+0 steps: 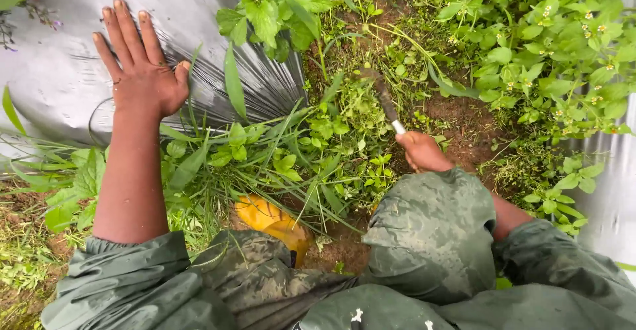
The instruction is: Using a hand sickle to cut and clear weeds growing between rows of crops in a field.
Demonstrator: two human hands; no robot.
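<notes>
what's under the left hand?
The left hand lies flat on a grey plastic sheet. Grass and weeds overlap its lower edge. Whatever lies under the sheet is covered.

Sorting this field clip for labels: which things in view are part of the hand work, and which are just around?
In use:
right hand
weeding blade
weeds
left hand
plastic mulch sheet

Just around:
yellow boot
flowering plants

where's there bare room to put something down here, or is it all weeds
Bare grey plastic sheet lies around and left of the left hand. A brown soil patch opens right of the right hand and its blade. Between the hands, weeds crowd everything.
</notes>
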